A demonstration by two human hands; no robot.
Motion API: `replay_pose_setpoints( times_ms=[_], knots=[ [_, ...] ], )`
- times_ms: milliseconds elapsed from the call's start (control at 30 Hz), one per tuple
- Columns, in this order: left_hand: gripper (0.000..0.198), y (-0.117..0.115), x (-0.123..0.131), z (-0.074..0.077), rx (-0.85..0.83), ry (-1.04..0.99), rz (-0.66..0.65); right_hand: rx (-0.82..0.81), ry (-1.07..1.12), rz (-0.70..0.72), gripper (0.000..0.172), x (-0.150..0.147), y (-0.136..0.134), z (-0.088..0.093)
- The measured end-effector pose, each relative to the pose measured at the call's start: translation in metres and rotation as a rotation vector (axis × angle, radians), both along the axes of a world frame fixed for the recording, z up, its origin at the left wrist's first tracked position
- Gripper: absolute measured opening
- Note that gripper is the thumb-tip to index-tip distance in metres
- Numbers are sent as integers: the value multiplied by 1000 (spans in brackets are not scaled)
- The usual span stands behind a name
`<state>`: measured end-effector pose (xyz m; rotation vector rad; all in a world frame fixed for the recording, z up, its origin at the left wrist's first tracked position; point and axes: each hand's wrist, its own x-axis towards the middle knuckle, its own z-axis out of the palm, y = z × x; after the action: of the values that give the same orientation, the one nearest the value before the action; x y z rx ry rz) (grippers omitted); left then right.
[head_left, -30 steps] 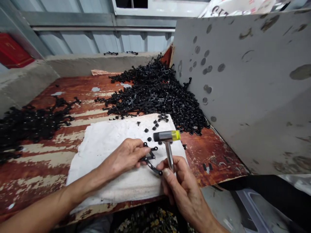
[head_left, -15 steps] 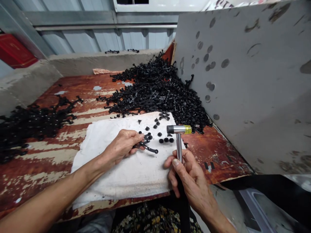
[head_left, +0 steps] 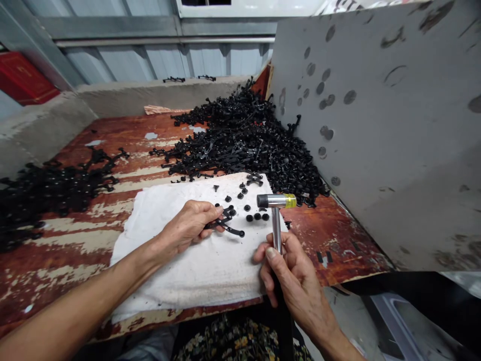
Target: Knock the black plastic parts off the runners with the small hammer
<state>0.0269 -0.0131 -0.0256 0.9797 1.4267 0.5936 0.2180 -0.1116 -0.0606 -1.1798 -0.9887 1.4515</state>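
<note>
Over the white cloth, my left hand pinches a black jointed bracket between thumb and fingers; its arms fan out to the right. My right hand is wrapped round the handle of a small mallet, held upright. The mallet's head is chrome, with a black face on the left and a yellow one on the right. Several black round-headed plugs are scattered on the cloth between the bracket and the mallet. A crossed black bracket rests at the cloth's far edge.
A large heap of black parts lies beyond the cloth, against a grey upright panel. Another pile of black brackets is at the left. The worn red-brown tabletop meets a concrete ledge at the back.
Almost nothing differs. The view has shifted very slightly, and the mallet's head sits a touch further left; both hands keep their hold.
</note>
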Motion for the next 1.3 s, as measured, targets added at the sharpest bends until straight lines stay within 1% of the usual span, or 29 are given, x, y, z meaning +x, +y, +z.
replay_pose_setpoints(
  times_ms=[167, 433, 600, 933, 1033, 1133, 1200, 1300],
  knots=[
    [30, 0, 2, 2, 9, 23, 3, -2, -16, 19, 32, 0, 0, -2],
    [31, -1, 3, 2, 10, 46, 0, 5, -22, 27, 32, 0, -1, -4],
    [30, 0, 3, 1, 17, 52, -7, -1, -14, 26, 32, 1, -1, -4],
    [35, -1, 3, 0, 28, 64, -20, -5, -4, 20, 32, 0, -3, -1],
    [34, -1, 3, -1, 31, 69, -40, 0, -15, 25, 30, 0, -3, -1],
    [30, -1, 4, -2, 78, 96, -94, 13, -24, 29, 29, 0, -2, -1],
    [29, -1, 4, -1, 108, 118, -122, 15, -20, 47, 28, 1, -1, -2],
    [28, -1, 4, 2, 119, 148, -123, 18, -12, 88, 28, 5, -1, -1]
  ],
)
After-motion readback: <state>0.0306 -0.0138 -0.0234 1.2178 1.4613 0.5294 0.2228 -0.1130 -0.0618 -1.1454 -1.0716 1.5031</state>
